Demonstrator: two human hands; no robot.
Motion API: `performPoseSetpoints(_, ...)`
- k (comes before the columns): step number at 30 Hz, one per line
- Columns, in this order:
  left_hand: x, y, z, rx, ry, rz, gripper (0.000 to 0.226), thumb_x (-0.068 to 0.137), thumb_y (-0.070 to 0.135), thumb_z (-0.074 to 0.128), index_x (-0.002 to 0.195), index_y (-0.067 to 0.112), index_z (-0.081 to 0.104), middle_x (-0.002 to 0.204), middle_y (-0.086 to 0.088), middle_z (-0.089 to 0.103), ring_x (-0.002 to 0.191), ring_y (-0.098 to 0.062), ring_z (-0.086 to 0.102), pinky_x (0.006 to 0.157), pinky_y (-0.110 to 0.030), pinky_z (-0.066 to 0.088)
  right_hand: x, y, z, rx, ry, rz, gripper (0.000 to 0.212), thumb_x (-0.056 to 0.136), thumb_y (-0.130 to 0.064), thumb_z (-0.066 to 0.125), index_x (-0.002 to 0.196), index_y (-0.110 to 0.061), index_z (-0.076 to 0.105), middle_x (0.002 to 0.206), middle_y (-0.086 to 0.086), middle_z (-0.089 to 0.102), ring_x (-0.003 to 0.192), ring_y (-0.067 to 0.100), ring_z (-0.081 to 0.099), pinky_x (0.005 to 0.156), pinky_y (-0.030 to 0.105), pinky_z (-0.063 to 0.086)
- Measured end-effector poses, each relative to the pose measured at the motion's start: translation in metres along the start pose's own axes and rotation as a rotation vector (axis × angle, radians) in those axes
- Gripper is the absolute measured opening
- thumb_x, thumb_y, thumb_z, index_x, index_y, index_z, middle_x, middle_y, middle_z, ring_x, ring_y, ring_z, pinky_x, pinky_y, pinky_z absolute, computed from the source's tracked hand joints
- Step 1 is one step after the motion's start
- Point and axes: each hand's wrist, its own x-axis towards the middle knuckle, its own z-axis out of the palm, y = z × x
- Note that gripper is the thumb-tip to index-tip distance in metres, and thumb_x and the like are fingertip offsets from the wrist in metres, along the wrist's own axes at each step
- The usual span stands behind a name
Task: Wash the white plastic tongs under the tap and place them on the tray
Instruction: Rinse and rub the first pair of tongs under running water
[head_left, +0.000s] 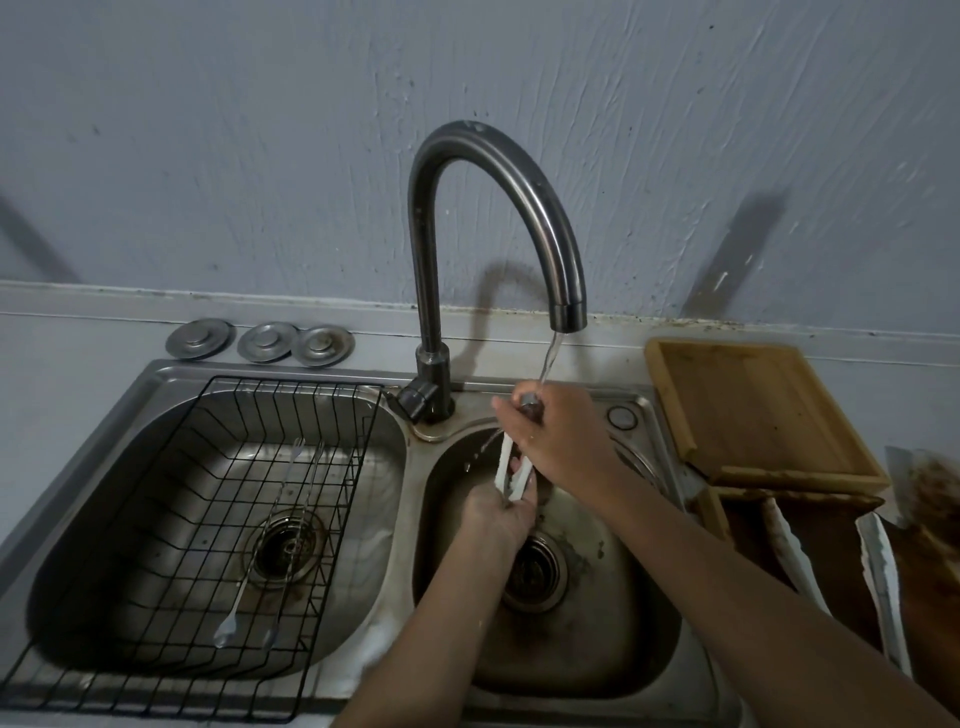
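Gripping the white tongs (511, 470) under the tap (568, 318), right hand (556, 441) clasping top end, left hand (498, 512) pinching tips

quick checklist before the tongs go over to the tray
1. Water running from the tap: ok, the stream lands on the right hand.
2. Grip: ok, the right hand holds the top end of the tongs and the left hand holds their tips.
3. Tongs rinsed clean: cannot tell, the hands hide most of them.
4. Tray has room: ok, its wooden surface shows bare.
5. Path to the tray: ok, nothing stands between the right basin and the tray.
6. Tap shut off: not ok.
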Motion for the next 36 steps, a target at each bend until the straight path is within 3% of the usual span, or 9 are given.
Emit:
performPoseSetpoints(3,-0.002,0.002,-0.002,0.033,-0.046,0.030,0.038,0.098,0.004,0.021,0.080,-0.009,0.052,0.083,-0.022,0.053,0.076,-0.031,0.056,0.040,-0.036,0.054,-0.001,0.005,-0.004,-0.015,0.029,0.152,0.029,0.084,-0.022,0.063,0.057,-0.021,0.051,0.046,-0.011,0.047,0.039,0.003,0.047,0.042,0.008,0.036)
performPoseSetpoints(4,-0.003,0.004,-0.002,0.030,-0.054,0.038,0.036,0.097,0.003,0.021,0.081,-0.009,0.051,0.081,-0.023,0.052,0.073,-0.031,0.054,0.037,-0.037,0.052,-0.002,0.006,-0.008,-0.018,0.012,0.211,0.023,0.082,-0.024,0.066,0.062,-0.020,0.056,0.051,-0.009,0.054,0.042,0.004,0.052,0.044,0.009,0.041)
performPoseSetpoints(7,-0.003,0.012,-0.003,0.020,-0.079,0.030,0.031,0.098,0.007,0.024,0.084,-0.004,0.049,0.080,-0.018,0.050,0.074,-0.029,0.051,0.048,-0.039,0.055,-0.005,0.012,-0.025,0.010,-0.139,0.392,0.010,0.080,-0.020,0.070,0.072,-0.016,0.064,0.067,0.001,0.067,0.052,0.014,0.067,0.049,0.027,0.058)
performPoseSetpoints(9,-0.004,0.014,0.000,0.023,-0.095,0.043,0.027,0.098,0.014,0.035,0.076,0.003,0.047,0.075,-0.008,0.047,0.066,-0.019,0.048,0.054,-0.034,0.055,-0.005,0.013,-0.035,-0.080,-0.290,0.468,0.009,0.083,-0.021,0.065,0.076,-0.017,0.066,0.069,0.003,0.069,0.051,0.013,0.067,0.047,0.025,0.056)
performPoseSetpoints(14,-0.012,0.014,0.014,0.125,-0.122,0.202,0.026,0.091,0.013,0.053,0.067,0.009,0.046,0.060,0.000,0.047,0.054,-0.010,0.044,0.047,-0.024,0.049,-0.013,0.020,-0.022,-0.580,-0.528,0.236,0.050,0.094,-0.044,0.029,0.071,-0.013,0.060,0.055,0.001,0.052,0.050,0.016,0.051,0.051,0.029,0.039)
performPoseSetpoints(19,-0.024,0.016,0.023,0.411,-0.431,0.263,0.028,0.087,0.019,0.057,0.060,0.014,0.055,0.048,0.003,0.055,0.045,-0.010,0.055,0.053,-0.025,0.050,-0.029,0.028,-0.013,-0.227,-0.414,0.372,0.063,0.093,-0.054,0.027,0.078,-0.007,0.066,0.073,0.013,0.067,0.054,0.019,0.053,0.059,0.034,0.045)
performPoseSetpoints(22,-0.029,0.021,0.024,0.664,-0.524,0.213,0.017,0.080,0.017,0.064,0.066,0.013,0.056,0.053,0.002,0.055,0.047,-0.012,0.057,0.062,-0.031,0.053,-0.041,0.028,-0.010,-0.083,-0.368,0.331,0.064,0.088,-0.061,0.025,0.063,-0.013,0.059,0.058,0.004,0.058,0.047,0.011,0.048,0.056,0.028,0.040)
performPoseSetpoints(27,-0.022,0.020,0.024,0.962,-0.268,0.453,0.029,0.084,0.032,0.064,0.070,0.007,0.057,0.047,-0.004,0.063,0.045,-0.018,0.063,0.055,-0.032,0.055,-0.065,0.026,-0.003,0.270,-0.423,0.519,0.063,0.088,-0.063,0.027,0.044,-0.022,0.046,0.033,-0.006,0.043,0.030,0.006,0.036,0.042,0.021,0.033)
performPoseSetpoints(36,-0.017,0.020,0.054,0.646,-0.229,0.520,0.033,0.099,0.024,0.039,0.074,0.010,0.056,0.047,0.000,0.054,0.033,-0.010,0.049,0.036,-0.019,0.042,-0.059,0.023,-0.007,0.400,-0.424,0.694,0.068,0.088,-0.065,0.029,0.040,-0.020,0.048,0.034,-0.005,0.040,0.028,0.012,0.030,0.034,0.016,0.025)
